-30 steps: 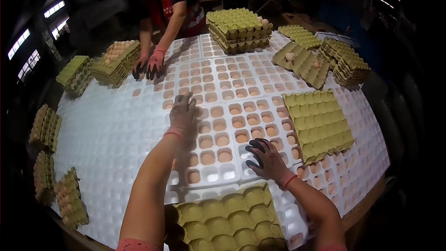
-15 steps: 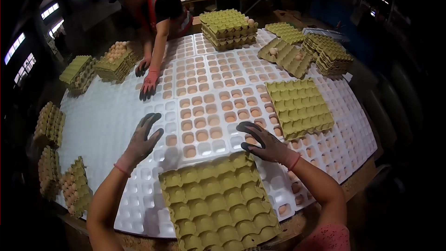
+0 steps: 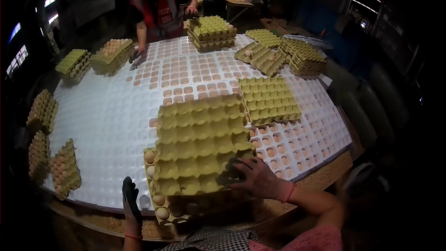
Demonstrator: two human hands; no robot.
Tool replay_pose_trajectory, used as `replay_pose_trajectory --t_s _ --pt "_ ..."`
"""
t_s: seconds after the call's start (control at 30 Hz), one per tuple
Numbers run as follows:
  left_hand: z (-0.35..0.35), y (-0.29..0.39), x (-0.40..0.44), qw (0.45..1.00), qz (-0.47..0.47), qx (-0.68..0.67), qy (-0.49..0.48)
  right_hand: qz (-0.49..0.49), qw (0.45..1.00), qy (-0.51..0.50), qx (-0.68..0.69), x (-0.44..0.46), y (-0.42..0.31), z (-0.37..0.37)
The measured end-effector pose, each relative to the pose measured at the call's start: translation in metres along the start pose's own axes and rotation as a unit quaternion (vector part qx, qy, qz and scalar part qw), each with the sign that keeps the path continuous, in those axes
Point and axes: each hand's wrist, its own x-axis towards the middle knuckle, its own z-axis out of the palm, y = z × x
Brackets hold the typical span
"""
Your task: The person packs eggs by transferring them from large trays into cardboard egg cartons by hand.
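My right hand (image 3: 253, 176), in a grey and dark glove, grips the right front edge of an empty yellow-green egg tray (image 3: 200, 144). That tray is raised and tilted above another tray holding eggs (image 3: 162, 213), which shows along its left and front edges. Left of the trays, near the table's front edge, my left hand (image 3: 131, 200) is upright with its fingers stretched out and holds nothing. White foam sheets (image 3: 102, 125) with square pockets lie under and beyond the trays; many pockets at the middle and right hold eggs.
Another empty tray (image 3: 269, 100) lies right of centre. Tray stacks stand at the back middle (image 3: 211, 32), back right (image 3: 304, 56) and back left (image 3: 111, 56). Filled trays (image 3: 65, 169) line the left edge. A co-worker in a red vest (image 3: 162, 11) stands across the table, one hand near a stack.
My right hand has taken hold of the empty tray, now raised, and eggs show beneath it. My left hand has moved back towards the front edge. The co-worker has straightened and reached towards the middle stack.
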Motion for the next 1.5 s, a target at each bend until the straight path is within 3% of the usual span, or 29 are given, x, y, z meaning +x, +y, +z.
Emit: replay_pose_trajectory --t_s 0.07,0.13,0.2,0.23,0.3,0.33,0.4,0.43,0.5,0.53,0.6,0.67,0.7,0.73,0.8,0.93,1.0,1.17,1.2,1.27,1.3,1.33,1.37,1.4,1.43,1.5 --pt "-0.005 0.016 -0.007 0.999 -0.015 -0.039 0.027 0.124 0.977 0.117 -0.129 0.014 0.038 -0.009" --pt "0.001 0.033 -0.017 0.999 -0.003 -0.034 0.04 0.248 0.939 0.175 -0.163 0.027 0.105 -0.002" --pt "0.011 0.043 -0.025 0.998 -0.014 -0.057 0.036 0.394 0.875 0.158 -0.234 0.037 0.177 0.032" --pt "0.019 0.043 -0.028 0.997 -0.015 -0.065 0.047 0.491 0.854 0.063 -0.159 0.05 0.2 0.033" --pt "0.032 0.058 -0.033 0.996 -0.029 -0.071 0.038 0.526 0.838 -0.033 -0.142 0.048 0.25 0.105" --pt "0.036 0.064 -0.035 0.996 -0.039 -0.066 0.033 0.57 0.817 -0.085 -0.009 0.053 0.264 0.136" --pt "0.041 0.069 -0.037 0.998 -0.045 -0.049 0.02 0.565 0.818 -0.111 -0.014 0.064 0.256 0.145" --pt "0.042 0.069 -0.038 0.998 -0.036 -0.045 0.019 0.45 0.881 -0.144 -0.014 0.055 0.277 0.148" --pt "0.045 0.066 -0.039 0.998 -0.032 -0.057 0.001 0.391 0.897 -0.038 0.203 0.013 0.335 0.159" --pt "0.05 0.066 -0.037 0.999 -0.035 -0.029 -0.006 0.433 0.804 0.111 0.392 -0.001 0.344 0.166" --pt "0.056 0.055 -0.037 0.998 0.034 -0.006 -0.047 0.419 0.893 0.147 0.077 0.006 0.254 0.095" --pt "0.07 0.06 -0.035 0.985 0.085 0.09 -0.118 0.238 0.935 0.251 0.078 -0.006 0.168 0.073" --pt "0.083 0.066 -0.043 0.991 -0.003 0.018 -0.136 0.21 0.951 0.15 0.172 -0.003 0.115 0.045" --pt "0.091 0.066 -0.042 0.975 0.065 0.114 -0.181 0.178 0.947 0.05 0.264 0.0 0.068 0.022" --pt "0.112 0.072 -0.039 0.91 0.23 0.257 -0.232 0.059 0.979 -0.04 0.192 -0.008 0.008 0.021" --pt "0.151 0.071 -0.044 0.853 0.299 0.332 -0.269 0.02 0.995 -0.065 0.077 -0.035 -0.028 0.06" --pt "0.163 0.064 -0.048 0.793 0.341 0.419 -0.281 0.024 0.996 -0.081 0.015 -0.049 -0.035 0.059" --pt "0.179 0.062 -0.039 0.809 0.312 0.419 -0.268 0.057 0.995 -0.08 0.027 -0.066 -0.029 0.063" --pt "0.179 0.062 -0.036 0.817 0.3 0.406 -0.279 0.125 0.978 -0.014 0.165 -0.064 -0.023 0.06" --pt "0.176 0.063 -0.034 0.824 0.29 0.395 -0.284 0.245 0.864 0.116 0.424 -0.056 -0.008 0.051" --pt "0.172 0.064 -0.033 0.938 0.194 0.163 -0.237 0.287 0.804 0.15 0.499 -0.052 0.004 0.044" --pt "0.168 0.065 -0.029 0.978 0.083 -0.082 -0.175 0.327 0.733 0.184 0.567 -0.048 0.014 0.039" --pt "0.163 0.063 -0.017 0.979 0.018 -0.159 -0.13 0.296 0.754 0.17 0.561 -0.042 0.019 0.045" --pt "0.155 0.088 -0.013 0.959 -0.067 -0.249 -0.114 0.201 0.927 0.069 0.308 -0.033 0.023 0.041" --pt "0.151 0.08 0.003 0.98 -0.002 -0.136 -0.146 0.19 0.96 -0.025 0.205 -0.024 0.013 0.041" --pt "0.155 0.087 0.014 0.968 0.09 0.106 -0.209 0.151 0.973 -0.171 0.023 -0.011 0.003 0.058"
